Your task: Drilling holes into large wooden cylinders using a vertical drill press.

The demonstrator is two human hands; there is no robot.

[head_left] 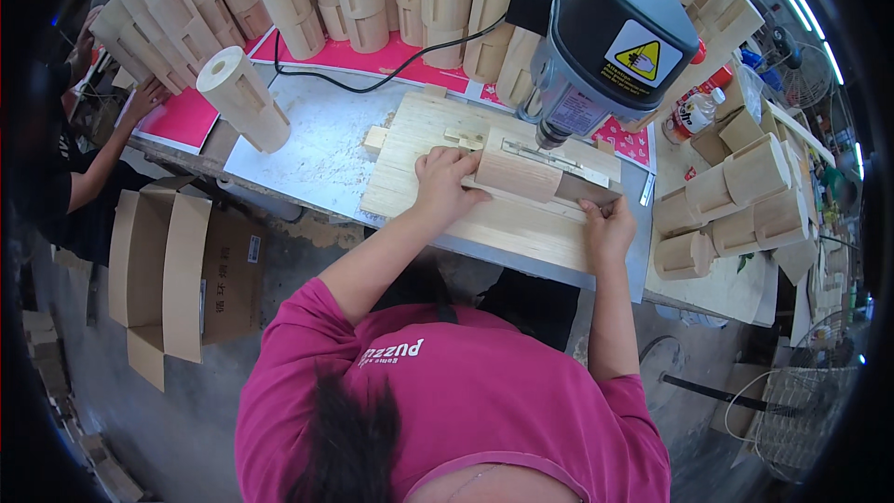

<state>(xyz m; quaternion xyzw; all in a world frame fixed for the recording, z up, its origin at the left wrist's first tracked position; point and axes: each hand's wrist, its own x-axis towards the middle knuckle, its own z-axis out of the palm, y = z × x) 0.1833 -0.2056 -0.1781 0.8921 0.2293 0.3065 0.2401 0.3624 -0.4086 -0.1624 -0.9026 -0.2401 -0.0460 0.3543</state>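
Note:
A pale wooden cylinder (518,176) lies on its side on a wooden board fixture (410,177), below the chuck (551,136) of a drill press (619,33). My left hand (445,183) grips the cylinder's left end, its thumb along the near side. At the other end, my right hand (610,226) pinches the edge of a flat greyish plate (585,189) that meets the cylinder's right end. A narrow metal strip (545,156) runs along the top, just behind the cylinder. The drill bit's tip is too small to make out.
Stacks of slotted wooden cylinders (368,5) line the back. One cylinder (244,100) stands at the left; more (731,191) lie at the right near a bottle (694,116). A black cable (400,74) crosses the table. An opened carton (186,270) and another person's arm (116,135) are left.

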